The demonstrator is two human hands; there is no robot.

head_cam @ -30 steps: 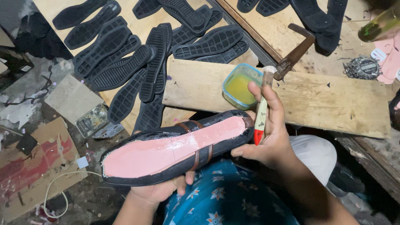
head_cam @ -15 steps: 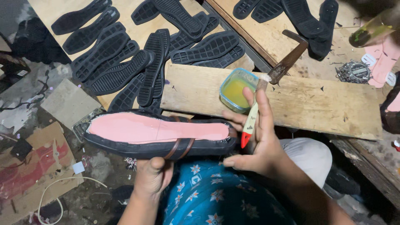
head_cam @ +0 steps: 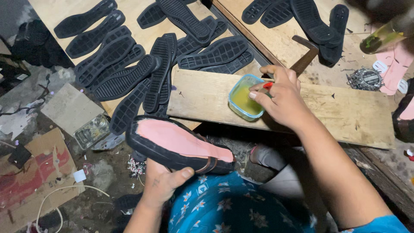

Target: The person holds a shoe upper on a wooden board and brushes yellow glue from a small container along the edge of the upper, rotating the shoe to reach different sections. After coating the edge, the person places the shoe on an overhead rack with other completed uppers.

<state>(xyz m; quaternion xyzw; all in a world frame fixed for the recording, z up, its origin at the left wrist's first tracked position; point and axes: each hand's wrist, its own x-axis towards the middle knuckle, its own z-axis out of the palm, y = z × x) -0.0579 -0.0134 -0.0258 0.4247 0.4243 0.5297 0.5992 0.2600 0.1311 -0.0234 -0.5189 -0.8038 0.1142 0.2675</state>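
Observation:
My left hand [head_cam: 166, 179] grips a black shoe sole with a pink insole [head_cam: 179, 144] from below, thumb on its near edge, holding it over my lap. My right hand [head_cam: 280, 97] holds a red-handled brush [head_cam: 268, 85] and reaches over a small clear tub of yellow glue [head_cam: 245, 98]. The tub stands on a wooden plank [head_cam: 345, 114]. The brush tip is hidden behind my fingers.
Several black rubber soles [head_cam: 129, 64] lie on plywood at the upper left, and more at the top right [head_cam: 310, 17]. A hammer [head_cam: 304, 60] lies beyond the tub. Pink insoles [head_cam: 394, 64], a glass bottle [head_cam: 384, 36] and a heap of nails [head_cam: 364, 80] sit right. Cardboard [head_cam: 30, 185] covers the floor left.
My right hand has moved from beside the sole up to the glue tub with the brush. My left hand has lowered and tilted the sole toward my lap.

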